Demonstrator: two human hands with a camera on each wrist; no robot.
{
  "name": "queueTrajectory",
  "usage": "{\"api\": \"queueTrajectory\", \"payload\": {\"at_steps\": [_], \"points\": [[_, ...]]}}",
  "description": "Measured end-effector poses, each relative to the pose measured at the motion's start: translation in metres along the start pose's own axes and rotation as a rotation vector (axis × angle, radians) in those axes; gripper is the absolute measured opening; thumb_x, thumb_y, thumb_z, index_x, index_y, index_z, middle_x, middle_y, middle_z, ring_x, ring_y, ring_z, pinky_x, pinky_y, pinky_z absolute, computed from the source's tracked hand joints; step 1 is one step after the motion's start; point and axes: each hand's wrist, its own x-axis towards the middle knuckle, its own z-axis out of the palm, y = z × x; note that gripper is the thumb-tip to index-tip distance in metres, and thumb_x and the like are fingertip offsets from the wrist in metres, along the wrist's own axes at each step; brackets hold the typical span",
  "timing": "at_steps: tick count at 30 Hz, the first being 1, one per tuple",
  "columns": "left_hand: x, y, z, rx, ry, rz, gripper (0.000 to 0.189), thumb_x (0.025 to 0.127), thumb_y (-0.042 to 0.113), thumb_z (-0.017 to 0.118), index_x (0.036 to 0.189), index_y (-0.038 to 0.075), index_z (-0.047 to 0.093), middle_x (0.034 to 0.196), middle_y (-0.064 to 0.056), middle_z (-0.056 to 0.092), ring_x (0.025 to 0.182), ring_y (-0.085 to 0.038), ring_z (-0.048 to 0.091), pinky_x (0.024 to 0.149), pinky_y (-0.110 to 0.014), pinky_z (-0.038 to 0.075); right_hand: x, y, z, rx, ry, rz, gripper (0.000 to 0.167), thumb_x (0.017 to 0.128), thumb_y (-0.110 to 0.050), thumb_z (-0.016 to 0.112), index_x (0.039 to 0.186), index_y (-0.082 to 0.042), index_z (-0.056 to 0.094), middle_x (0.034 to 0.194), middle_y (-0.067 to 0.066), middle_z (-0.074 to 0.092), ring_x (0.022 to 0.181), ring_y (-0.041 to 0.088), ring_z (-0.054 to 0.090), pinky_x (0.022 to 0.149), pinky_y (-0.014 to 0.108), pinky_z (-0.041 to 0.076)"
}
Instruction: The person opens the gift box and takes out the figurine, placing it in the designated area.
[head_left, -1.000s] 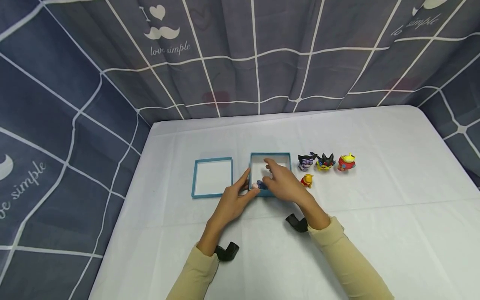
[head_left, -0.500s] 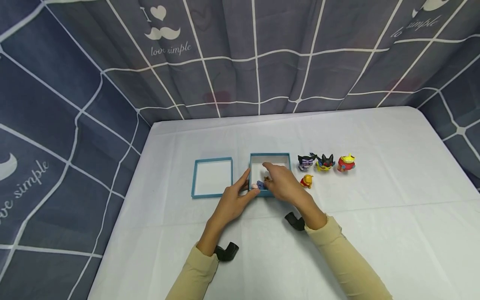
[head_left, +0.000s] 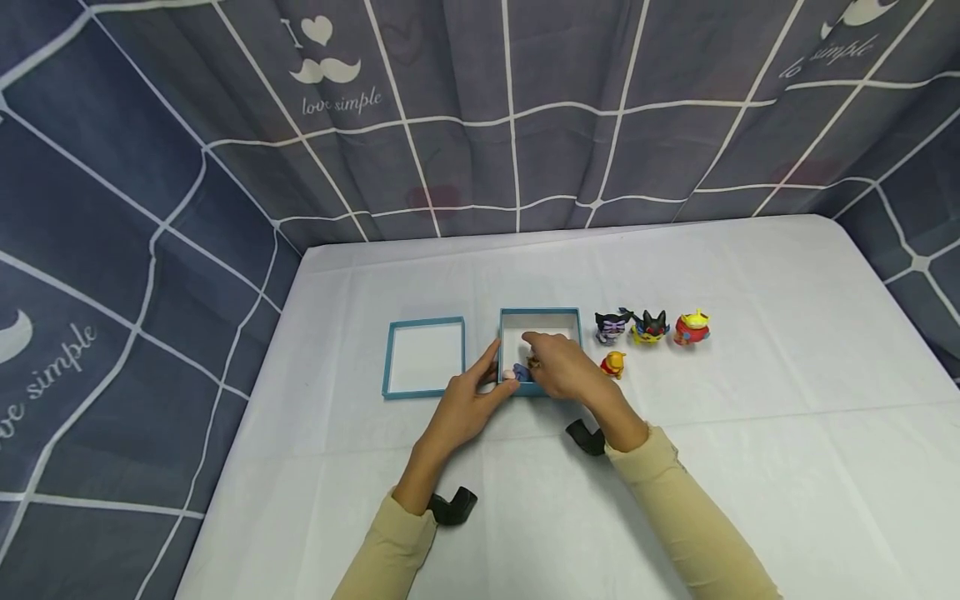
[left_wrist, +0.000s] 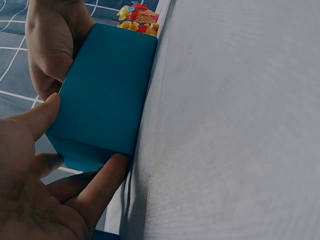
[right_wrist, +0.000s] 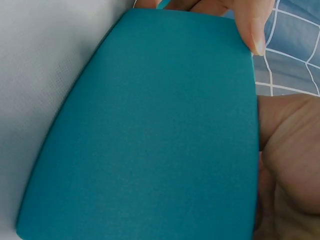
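Observation:
A teal box (head_left: pixel 540 311) with a pale inside stands uncovered in the head view. My left hand (head_left: pixel 465 404) grips its near left corner, thumb at the front rim and fingers on the side wall (left_wrist: pixel 100 90). My right hand (head_left: pixel 566 367) reaches down into the box from the right, index finger extended. By its thumb a small brown figurine (head_left: pixel 533 362) shows, mostly hidden, seemingly pinched. Beside it in the near left part lie a blue figurine (head_left: pixel 521 372) and a pale pink one (head_left: pixel 509 374). The box wall (right_wrist: pixel 145 125) hides the right fingertips in the right wrist view.
Left of the box lies its teal-edged lid (head_left: pixel 426 358), inside up. On the right stand a black-and-purple figurine (head_left: pixel 611 327), a black-eared yellow one (head_left: pixel 650 327), a red-and-yellow one (head_left: pixel 692 327) and, nearer, an orange-and-red one (head_left: pixel 613 364). White cloth (head_left: pixel 787 467) covers the table.
My right hand has lowered and drawn slightly nearer inside the box, and the brown figurine has come into sight by its thumb. The left hand keeps its place on the corner.

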Motion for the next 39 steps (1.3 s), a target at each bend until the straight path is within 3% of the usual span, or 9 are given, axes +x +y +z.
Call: {"api": "queueTrajectory", "payload": {"at_steps": [7, 15, 22, 32, 39], "points": [[-0.001, 0.000, 0.000, 0.008, -0.004, -0.001, 0.075, 0.095, 0.048, 0.063, 0.157, 0.021, 0.030, 0.135, -0.013, 0.058, 0.121, -0.014, 0.057, 0.100, -0.040, 0.046, 0.001, -0.001, 0.000, -0.027, -0.022, 0.037, 0.042, 0.089, 0.005, 0.055, 0.130, 0.006, 0.059, 0.114, 0.019, 0.068, 0.098, 0.034, 0.065, 0.083, 0.047, 0.051], [-0.002, 0.002, 0.001, 0.001, -0.007, -0.008, 0.075, 0.095, 0.047, 0.063, 0.157, 0.022, 0.030, 0.136, -0.014, 0.057, 0.122, -0.016, 0.056, 0.101, -0.040, 0.045, -0.001, 0.000, 0.004, -0.004, 0.040, 0.004, 0.038, 0.088, 0.006, 0.056, 0.126, 0.007, 0.061, 0.106, 0.017, 0.070, 0.101, 0.035, 0.065, 0.086, 0.049, 0.051], [-0.002, 0.001, 0.001, 0.002, -0.007, -0.013, 0.075, 0.095, 0.048, 0.063, 0.157, 0.023, 0.029, 0.136, -0.014, 0.057, 0.121, -0.016, 0.057, 0.098, -0.040, 0.048, -0.003, 0.002, 0.010, 0.025, 0.158, -0.024, 0.038, 0.087, 0.006, 0.060, 0.124, 0.009, 0.061, 0.105, 0.018, 0.071, 0.100, 0.036, 0.066, 0.085, 0.049, 0.052], [-0.001, 0.002, 0.001, 0.007, -0.005, -0.008, 0.074, 0.096, 0.048, 0.062, 0.157, 0.022, 0.029, 0.138, -0.017, 0.054, 0.120, -0.020, 0.058, 0.096, -0.042, 0.049, 0.000, 0.002, 0.015, 0.076, 0.331, -0.003, 0.039, 0.089, -0.003, 0.071, 0.126, 0.007, 0.062, 0.106, 0.019, 0.070, 0.096, 0.035, 0.066, 0.082, 0.049, 0.052], [-0.001, 0.004, 0.001, -0.012, -0.007, 0.000, 0.075, 0.096, 0.045, 0.063, 0.157, 0.019, 0.028, 0.137, -0.016, 0.056, 0.119, -0.021, 0.059, 0.095, -0.043, 0.049, 0.001, 0.002, 0.014, 0.048, 0.302, -0.009, 0.037, 0.090, -0.006, 0.072, 0.123, 0.007, 0.063, 0.106, 0.018, 0.070, 0.096, 0.034, 0.066, 0.083, 0.048, 0.052]]}}
